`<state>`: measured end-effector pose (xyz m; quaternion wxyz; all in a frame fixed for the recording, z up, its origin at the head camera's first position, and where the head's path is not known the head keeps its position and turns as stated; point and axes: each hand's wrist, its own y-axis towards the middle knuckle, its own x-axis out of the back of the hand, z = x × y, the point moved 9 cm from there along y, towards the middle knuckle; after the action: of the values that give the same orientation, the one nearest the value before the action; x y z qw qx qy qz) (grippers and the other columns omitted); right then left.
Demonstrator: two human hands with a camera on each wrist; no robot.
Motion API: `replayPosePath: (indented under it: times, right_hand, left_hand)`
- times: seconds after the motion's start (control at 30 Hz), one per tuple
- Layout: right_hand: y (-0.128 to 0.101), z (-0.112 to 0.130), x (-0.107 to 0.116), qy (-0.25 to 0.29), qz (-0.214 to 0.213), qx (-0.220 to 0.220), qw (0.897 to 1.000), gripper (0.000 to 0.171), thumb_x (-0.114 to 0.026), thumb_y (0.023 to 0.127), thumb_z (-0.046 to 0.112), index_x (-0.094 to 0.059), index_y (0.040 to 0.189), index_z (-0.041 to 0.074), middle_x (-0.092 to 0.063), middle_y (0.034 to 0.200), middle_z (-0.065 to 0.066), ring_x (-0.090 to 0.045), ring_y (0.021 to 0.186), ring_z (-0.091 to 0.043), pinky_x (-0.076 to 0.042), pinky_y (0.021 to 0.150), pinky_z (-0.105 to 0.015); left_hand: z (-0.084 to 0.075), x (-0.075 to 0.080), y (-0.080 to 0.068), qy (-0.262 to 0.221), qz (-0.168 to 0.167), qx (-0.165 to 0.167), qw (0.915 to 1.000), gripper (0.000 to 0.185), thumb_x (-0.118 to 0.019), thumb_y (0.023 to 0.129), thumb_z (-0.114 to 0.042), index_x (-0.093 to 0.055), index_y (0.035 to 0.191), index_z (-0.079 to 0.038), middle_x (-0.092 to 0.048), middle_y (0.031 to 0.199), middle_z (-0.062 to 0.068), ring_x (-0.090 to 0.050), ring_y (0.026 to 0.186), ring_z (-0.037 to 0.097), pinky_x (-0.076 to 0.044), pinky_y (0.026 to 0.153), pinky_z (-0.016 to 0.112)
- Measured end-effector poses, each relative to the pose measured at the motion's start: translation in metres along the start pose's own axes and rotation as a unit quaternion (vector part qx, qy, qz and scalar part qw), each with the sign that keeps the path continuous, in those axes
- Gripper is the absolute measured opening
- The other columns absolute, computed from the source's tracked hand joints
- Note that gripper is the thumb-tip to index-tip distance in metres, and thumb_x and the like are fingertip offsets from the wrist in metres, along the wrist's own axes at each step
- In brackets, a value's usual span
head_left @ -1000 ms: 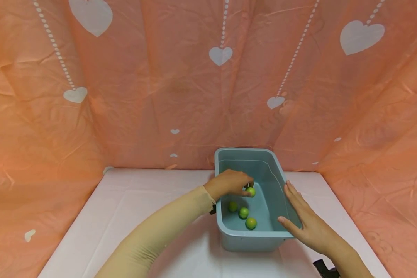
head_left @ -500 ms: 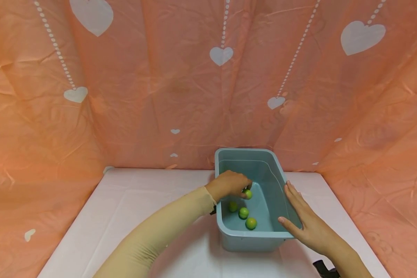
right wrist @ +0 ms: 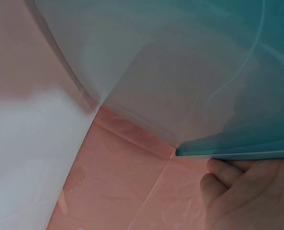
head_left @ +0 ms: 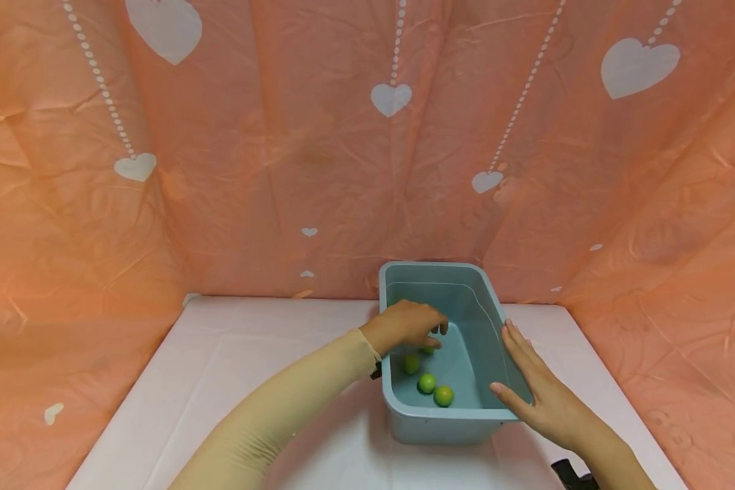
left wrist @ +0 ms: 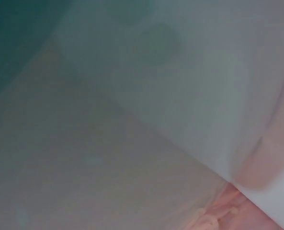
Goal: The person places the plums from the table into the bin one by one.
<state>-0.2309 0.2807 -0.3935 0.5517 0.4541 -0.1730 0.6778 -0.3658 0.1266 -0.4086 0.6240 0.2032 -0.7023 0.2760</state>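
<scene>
A blue plastic bin [head_left: 429, 425] stands on the white table [head_left: 251, 354], with several green balls in it. My left hand [head_left: 412, 325] reaches over the bin's left rim with curled fingers. One green ball [head_left: 427, 350] peeks out under its thumb; whether the hand grips it is hidden. Three more green balls [head_left: 427, 382] lie near the bin's front. My right hand [head_left: 529, 389] rests flat, fingers straight, against the bin's right outer wall. In the right wrist view, the right hand [right wrist: 247, 196] sits under the bin's rim [right wrist: 237, 146]. The left wrist view is a blur.
An orange cloth with white hearts [head_left: 318, 156] hangs behind the table and along both sides. The bin stands right of the table's middle, close to the back cloth. A black strap [head_left: 572, 471] shows at my right wrist.
The green ball at my left fingertips has sunk lower and leftward, under the hand. The loose balls near the front have drifted slightly. My right hand has not moved.
</scene>
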Motion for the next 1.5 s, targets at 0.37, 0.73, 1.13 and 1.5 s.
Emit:
replayPosePath:
  times: [0.37,0.73,1.13,1.5]
  right_hand:
    - [0.000,0.000,0.000,0.001,0.000,0.001,1.000,0.092,-0.073,0.104,0.031,-0.016,0.173,0.014,-0.010,0.180,-0.011,-0.007,0.165,-0.041,-0.004,0.130,-0.031]
    - [0.002,-0.002,0.001,0.011,0.009,-0.014,1.000,0.094,-0.074,0.103,0.033,-0.015,0.174,0.015,-0.008,0.180,-0.012,-0.006,0.164,-0.047,-0.017,0.120,-0.079]
    - [0.001,-0.004,0.000,0.009,0.007,-0.014,1.000,0.094,-0.074,0.103,0.034,-0.015,0.174,0.016,-0.008,0.181,-0.009,-0.005,0.165,-0.042,-0.012,0.128,-0.067]
    - [0.002,-0.005,0.000,0.012,0.012,-0.019,1.000,0.094,-0.074,0.103,0.034,-0.014,0.174,0.017,-0.007,0.181,-0.009,-0.003,0.165,-0.041,-0.013,0.125,-0.073]
  left_hand:
    - [0.001,0.020,-0.013,-0.076,-0.061,-0.030,0.9948,0.030,-0.070,0.106,-0.041,-0.073,0.132,-0.025,-0.073,0.127,-0.011,-0.067,0.117,0.009,-0.055,0.094,0.033]
    - [0.023,0.044,-0.053,-0.172,-0.123,-0.052,0.9761,0.032,-0.070,0.106,-0.037,-0.072,0.135,-0.022,-0.072,0.134,-0.007,-0.067,0.126,0.016,-0.053,0.103,0.031]
    - [0.043,0.056,-0.095,-0.208,-0.178,-0.041,0.9609,0.034,-0.072,0.106,-0.032,-0.070,0.137,-0.019,-0.071,0.134,-0.003,-0.066,0.124,0.015,-0.055,0.102,0.036]
    - [0.068,0.051,-0.133,-0.241,-0.226,-0.026,0.9435,0.034,-0.073,0.105,-0.027,-0.069,0.137,-0.015,-0.070,0.135,0.000,-0.066,0.127,0.023,-0.053,0.109,0.042]
